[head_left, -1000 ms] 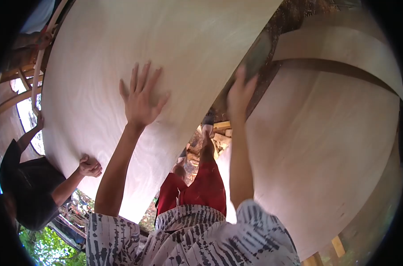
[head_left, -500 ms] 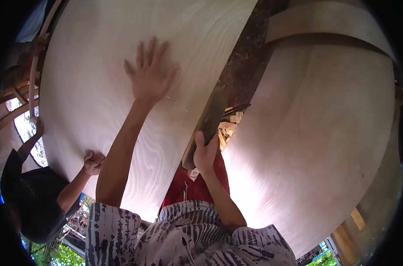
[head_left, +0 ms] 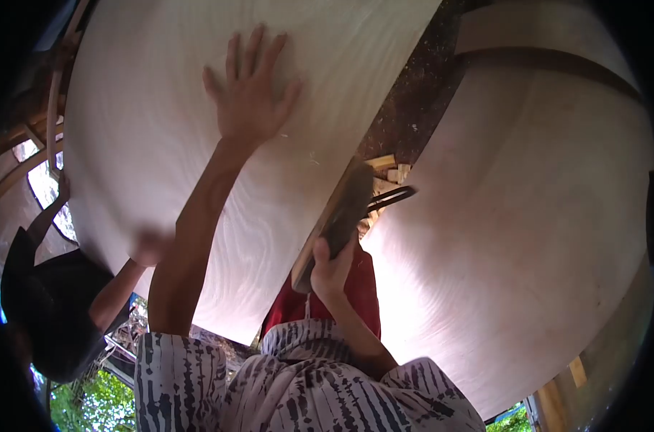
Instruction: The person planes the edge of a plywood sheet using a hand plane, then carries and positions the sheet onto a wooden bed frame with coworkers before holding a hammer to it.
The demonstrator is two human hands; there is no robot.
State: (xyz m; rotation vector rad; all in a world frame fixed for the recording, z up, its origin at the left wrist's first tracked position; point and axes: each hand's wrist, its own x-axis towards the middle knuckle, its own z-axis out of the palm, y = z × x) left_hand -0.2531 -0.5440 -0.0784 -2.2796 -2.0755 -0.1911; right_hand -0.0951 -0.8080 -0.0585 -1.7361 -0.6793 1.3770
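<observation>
My left hand [head_left: 251,101] lies flat with fingers spread on a large pale plywood sheet [head_left: 269,194]. My right hand [head_left: 332,272] is closed around the lower part of a long block [head_left: 341,216], dark on its face with a paler wooden side. That block lies along the sheet's right edge; its exact kind I cannot make out. Just right of the block, a dark thin pronged piece [head_left: 391,199] sticks out above light wood offcuts [head_left: 388,173].
Another pale plywood sheet [head_left: 528,216] spreads across the right, with a curved strip [head_left: 550,29] at its top. A dark brown surface [head_left: 413,101] shows between the sheets. At left, a co-worker in black [head_left: 60,309] has a blurred hand [head_left: 150,246] by the sheet's edge.
My right hand and the block have slid down along the sheet's edge, towards my body. My left hand appears slightly higher in view, still flat. The co-worker's nearer hand has become blurred.
</observation>
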